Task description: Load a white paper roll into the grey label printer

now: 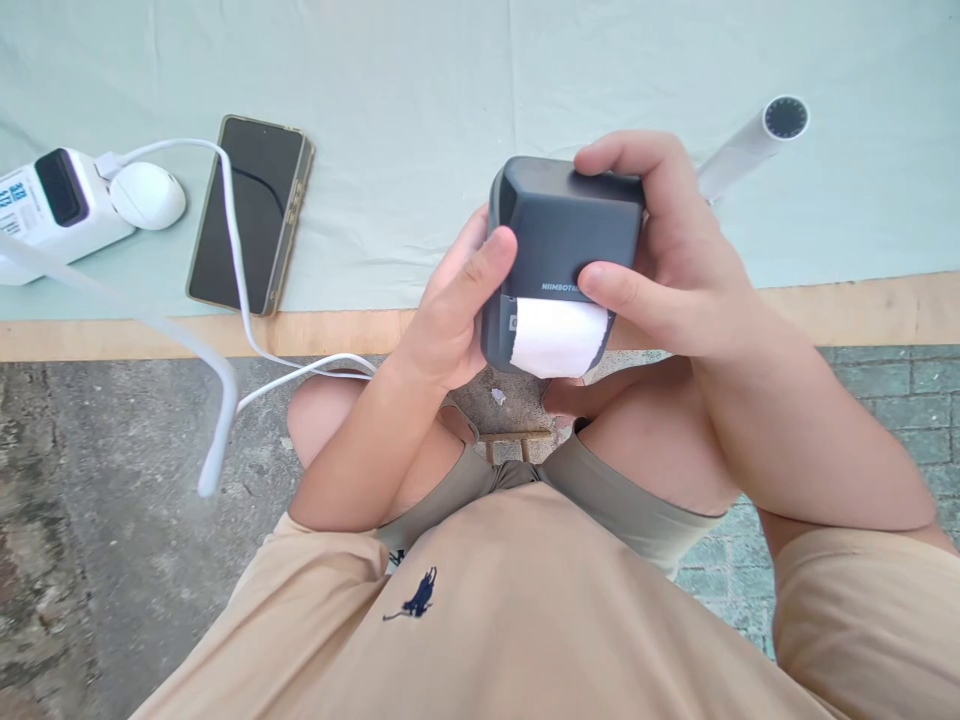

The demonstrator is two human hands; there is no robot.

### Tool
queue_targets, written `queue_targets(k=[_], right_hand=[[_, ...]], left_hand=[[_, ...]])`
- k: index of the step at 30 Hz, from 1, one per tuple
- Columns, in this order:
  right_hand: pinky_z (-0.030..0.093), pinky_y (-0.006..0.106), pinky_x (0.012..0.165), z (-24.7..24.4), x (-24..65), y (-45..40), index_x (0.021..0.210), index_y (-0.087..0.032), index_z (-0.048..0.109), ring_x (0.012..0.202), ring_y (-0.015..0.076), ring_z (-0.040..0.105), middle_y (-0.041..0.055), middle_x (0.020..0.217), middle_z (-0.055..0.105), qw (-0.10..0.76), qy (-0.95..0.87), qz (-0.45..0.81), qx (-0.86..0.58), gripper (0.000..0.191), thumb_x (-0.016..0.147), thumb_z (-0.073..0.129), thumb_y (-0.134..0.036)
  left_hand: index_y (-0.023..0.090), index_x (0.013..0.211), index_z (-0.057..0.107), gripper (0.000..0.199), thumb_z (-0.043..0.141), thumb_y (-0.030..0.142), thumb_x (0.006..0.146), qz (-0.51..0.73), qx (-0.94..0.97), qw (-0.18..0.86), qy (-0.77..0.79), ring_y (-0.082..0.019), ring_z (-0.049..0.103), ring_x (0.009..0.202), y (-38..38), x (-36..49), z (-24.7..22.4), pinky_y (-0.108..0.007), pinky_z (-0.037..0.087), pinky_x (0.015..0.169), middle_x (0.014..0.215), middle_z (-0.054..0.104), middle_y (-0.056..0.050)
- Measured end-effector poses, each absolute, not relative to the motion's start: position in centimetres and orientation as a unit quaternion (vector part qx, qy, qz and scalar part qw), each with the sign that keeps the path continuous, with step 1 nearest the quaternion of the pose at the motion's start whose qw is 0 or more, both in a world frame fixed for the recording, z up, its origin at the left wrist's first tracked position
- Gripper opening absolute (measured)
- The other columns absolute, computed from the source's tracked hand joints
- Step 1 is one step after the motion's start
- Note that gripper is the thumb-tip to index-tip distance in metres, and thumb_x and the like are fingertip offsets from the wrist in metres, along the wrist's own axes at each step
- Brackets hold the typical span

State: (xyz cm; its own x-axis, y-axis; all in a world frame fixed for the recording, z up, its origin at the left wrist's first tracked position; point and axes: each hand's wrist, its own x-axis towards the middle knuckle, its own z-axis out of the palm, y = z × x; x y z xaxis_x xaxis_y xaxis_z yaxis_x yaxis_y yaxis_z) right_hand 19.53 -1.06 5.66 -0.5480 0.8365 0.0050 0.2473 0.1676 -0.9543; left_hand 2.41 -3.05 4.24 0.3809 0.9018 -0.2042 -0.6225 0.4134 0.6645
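A dark label printer (574, 225) marked NIIMBOT is held up over the near edge of the table, between both my hands. White label paper (561, 335) sticks out of its lower front slot with a ragged end. My left hand (461, 300) grips the printer's left side, thumb on the front corner and fingers behind it. My right hand (667, 250) is wrapped around the right side. Its thumb presses on the front beside the lettering, and its index finger lies over the top edge. The rest of its fingers are hidden behind the printer.
On the left, a phone (247, 215) lies near a white device with a dark screen (67, 215). A white cable (232, 220) loops past the phone and over the table edge (337, 338). A white tube (742, 150) is at the right. A paper scrap (498, 396) lies on the ground.
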Motion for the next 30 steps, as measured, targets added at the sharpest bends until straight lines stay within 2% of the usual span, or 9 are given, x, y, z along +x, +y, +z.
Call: queue_targets(k=[5, 8, 10, 12, 14, 21, 25, 28, 30], right_hand=[[0.053, 0.020, 0.072, 5.8, 19.5, -1.4, 0.125, -0.032, 0.025, 0.092, 0.0060, 0.054, 0.0018, 0.126, 0.042, 0.288, -0.689, 0.533, -0.396, 0.050, 0.082, 0.051, -0.039], [0.053, 0.023, 0.069, 5.8, 19.4, -1.5, 0.126, -0.035, 0.024, 0.084, 0.0064, 0.054, 0.0007, 0.124, 0.045, 0.290, -0.679, 0.525, -0.423, 0.051, 0.082, 0.050, -0.040], [0.054, 0.026, 0.079, 5.8, 19.3, -1.5, 0.127, -0.035, 0.026, 0.092, 0.0078, 0.055, -0.0010, 0.127, 0.044, 0.306, -0.690, 0.487, -0.439, 0.052, 0.081, 0.052, -0.040], [0.051, 0.029, 0.097, 5.7, 19.3, -1.5, 0.125, -0.034, 0.030, 0.109, 0.0100, 0.051, -0.0026, 0.132, 0.040, 0.330, -0.708, 0.442, -0.440, 0.051, 0.080, 0.053, -0.039], [0.048, 0.031, 0.103, 5.6, 19.3, -1.3, 0.126, -0.032, 0.032, 0.115, 0.0114, 0.048, -0.0021, 0.135, 0.038, 0.339, -0.728, 0.421, -0.423, 0.052, 0.079, 0.054, -0.040], [0.048, 0.028, 0.099, 6.2, 19.7, -1.2, 0.132, -0.023, 0.027, 0.112, 0.0097, 0.048, 0.0033, 0.135, 0.036, 0.308, -0.768, 0.391, -0.403, 0.065, 0.077, 0.058, -0.040], [0.050, 0.026, 0.085, 6.6, 19.7, -1.4, 0.122, -0.023, 0.042, 0.115, 0.0138, 0.048, 0.0032, 0.126, 0.045, 0.331, -0.783, 0.264, -0.455, 0.056, 0.074, 0.061, -0.046], [0.041, 0.023, 0.063, 7.2, 19.2, -1.5, 0.104, -0.020, 0.050, 0.082, 0.0063, 0.054, 0.0007, 0.105, 0.054, 0.383, -0.780, 0.127, -0.478, 0.040, 0.076, 0.060, -0.048], [0.035, 0.021, 0.055, 8.0, 18.9, -1.6, 0.094, -0.019, 0.048, 0.061, -0.0011, 0.046, -0.0018, 0.097, 0.054, 0.399, -0.757, 0.106, -0.507, 0.025, 0.083, 0.053, -0.041]], left_hand=[[0.022, 0.106, 0.062, 0.035, 0.040, 0.044, 0.090, 0.450, 0.237, 0.805, 0.305, -0.025, 0.039, 0.137, -2.7, 1.8, 3.7, -0.038, 0.045, 0.107, 0.113, 0.067, -0.002], [0.018, 0.105, 0.061, 0.040, 0.032, 0.043, 0.094, 0.447, 0.259, 0.792, 0.325, -0.022, 0.036, 0.138, -2.4, 1.8, 3.5, -0.039, 0.046, 0.107, 0.112, 0.066, -0.001], [0.017, 0.104, 0.061, 0.043, 0.028, 0.042, 0.095, 0.451, 0.268, 0.785, 0.329, -0.020, 0.035, 0.139, -2.3, 1.8, 3.3, -0.040, 0.046, 0.107, 0.109, 0.066, 0.000], [0.017, 0.102, 0.062, 0.043, 0.027, 0.041, 0.095, 0.463, 0.269, 0.779, 0.326, -0.019, 0.034, 0.140, -2.3, 1.9, 3.3, -0.038, 0.046, 0.107, 0.106, 0.067, -0.001], [0.017, 0.101, 0.063, 0.042, 0.028, 0.040, 0.095, 0.474, 0.267, 0.778, 0.314, -0.019, 0.033, 0.140, -2.2, 1.9, 3.3, -0.036, 0.046, 0.108, 0.101, 0.068, -0.002], [0.017, 0.095, 0.063, 0.034, 0.034, 0.035, 0.095, 0.480, 0.281, 0.778, 0.291, -0.023, 0.043, 0.133, -2.3, 1.5, 3.1, -0.036, 0.044, 0.108, 0.094, 0.070, -0.002], [0.017, 0.096, 0.061, 0.036, 0.032, 0.037, 0.094, 0.480, 0.261, 0.781, 0.302, -0.023, 0.042, 0.134, -2.1, 1.6, 3.2, -0.039, 0.044, 0.108, 0.096, 0.069, -0.002], [0.018, 0.101, 0.062, 0.039, 0.030, 0.039, 0.094, 0.475, 0.226, 0.800, 0.288, -0.024, 0.041, 0.135, -2.0, 2.0, 3.8, -0.039, 0.042, 0.109, 0.106, 0.068, -0.004], [0.017, 0.105, 0.061, 0.038, 0.034, 0.040, 0.092, 0.470, 0.211, 0.811, 0.276, -0.025, 0.042, 0.134, -2.0, 2.2, 4.3, -0.040, 0.042, 0.109, 0.111, 0.067, -0.006]])
